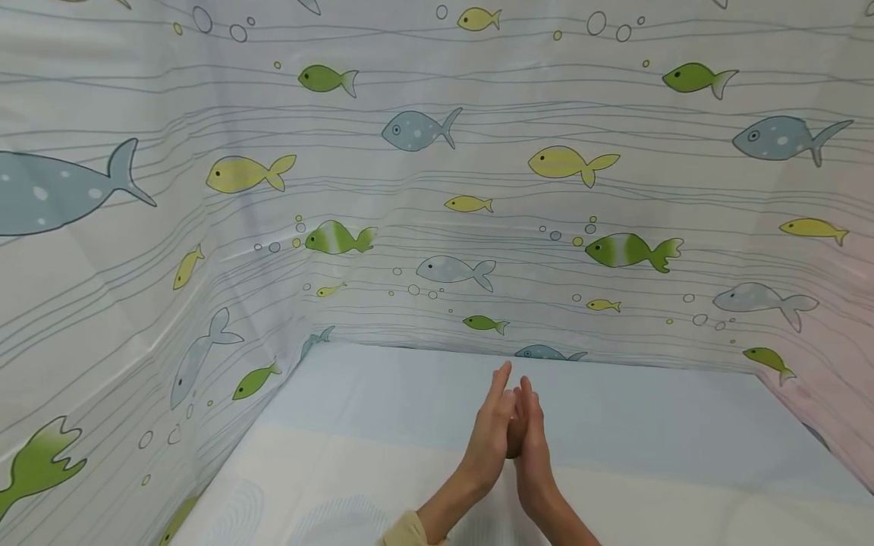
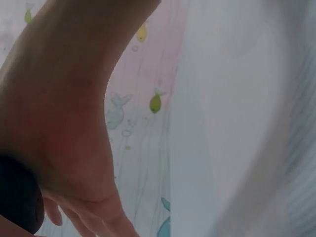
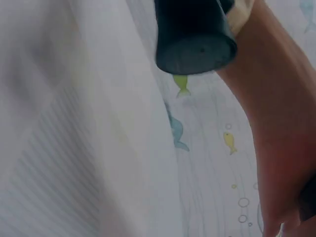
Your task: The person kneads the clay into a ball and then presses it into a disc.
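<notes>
A dark brown rounded lump (image 1: 515, 437) sits between my two palms, above the bed-like flat surface. The left hand (image 1: 490, 438) presses it from the left, fingers straight and pointing away from me. From the other side the right hand (image 1: 536, 447) presses flat against it, its fingers also straight. Part of the dark lump (image 2: 19, 195) shows at the lower left of the left wrist view, beside the right hand (image 2: 84, 173). At the right edge of the right wrist view the lump (image 3: 309, 200) is mostly cut off, next to the left hand (image 3: 284, 182).
The flat surface (image 1: 382, 390) has a pale blue band at the back and white in front. Fish-printed sheeting (image 1: 519, 227) rises behind it and along both sides. A dark cylindrical device (image 3: 195, 44) is on the left wrist, by a beige sleeve (image 1: 407, 529).
</notes>
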A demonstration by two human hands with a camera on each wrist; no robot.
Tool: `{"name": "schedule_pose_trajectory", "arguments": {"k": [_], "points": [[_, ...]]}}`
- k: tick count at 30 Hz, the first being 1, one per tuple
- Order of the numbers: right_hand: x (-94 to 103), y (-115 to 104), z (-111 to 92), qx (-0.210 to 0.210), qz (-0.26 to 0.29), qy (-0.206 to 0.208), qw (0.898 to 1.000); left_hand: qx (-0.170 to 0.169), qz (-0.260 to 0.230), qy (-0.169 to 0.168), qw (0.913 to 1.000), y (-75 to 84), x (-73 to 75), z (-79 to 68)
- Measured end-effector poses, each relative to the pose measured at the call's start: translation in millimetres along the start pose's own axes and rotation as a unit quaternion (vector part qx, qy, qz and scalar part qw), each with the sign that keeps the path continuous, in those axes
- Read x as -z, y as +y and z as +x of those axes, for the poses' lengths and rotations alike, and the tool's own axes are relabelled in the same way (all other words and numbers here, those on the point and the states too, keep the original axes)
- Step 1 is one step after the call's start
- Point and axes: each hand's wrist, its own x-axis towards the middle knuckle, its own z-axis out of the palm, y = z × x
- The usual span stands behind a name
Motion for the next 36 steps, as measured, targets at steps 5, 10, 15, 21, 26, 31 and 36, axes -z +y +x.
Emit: {"name": "schedule_pose_trajectory", "arguments": {"k": [5, 10, 15, 21, 26, 31, 36], "points": [[-9.5, 1.9, -12.3, -0.005, 0.003, -0.029, 1.000, -0.004, -0.008, 0.032, 0.9994, -2.0, 8.9, 4.5], [-14.8, 0.5, -20.1, -0.008, -0.001, -0.044, 0.999, 0.007, -0.014, 0.047, 0.9988, -7.2, 15.2, 6.4], [-18.3, -1.6, -25.2, -0.002, 0.005, -0.054, 0.999, 0.023, -0.035, 0.051, 0.9978, -14.7, 21.2, 6.9], [-21.4, -3.9, -31.0, 0.010, 0.003, -0.063, 0.998, 0.044, -0.045, 0.053, 0.9966, -20.7, 25.4, 3.5], [-19.2, -6.9, -28.2, 0.010, 0.007, -0.051, 0.999, 0.048, -0.042, 0.025, 0.9977, -23.4, 20.8, -5.1], [-13.5, -8.8, -19.8, 0.000, 0.009, -0.024, 1.000, 0.049, -0.040, -0.005, 0.9980, -23.9, 10.8, -17.0], [-6.2, -9.8, -8.5, 0.014, 0.005, 0.012, 1.000, 0.049, -0.030, -0.021, 0.9981, -22.9, 1.6, -24.9]]}}
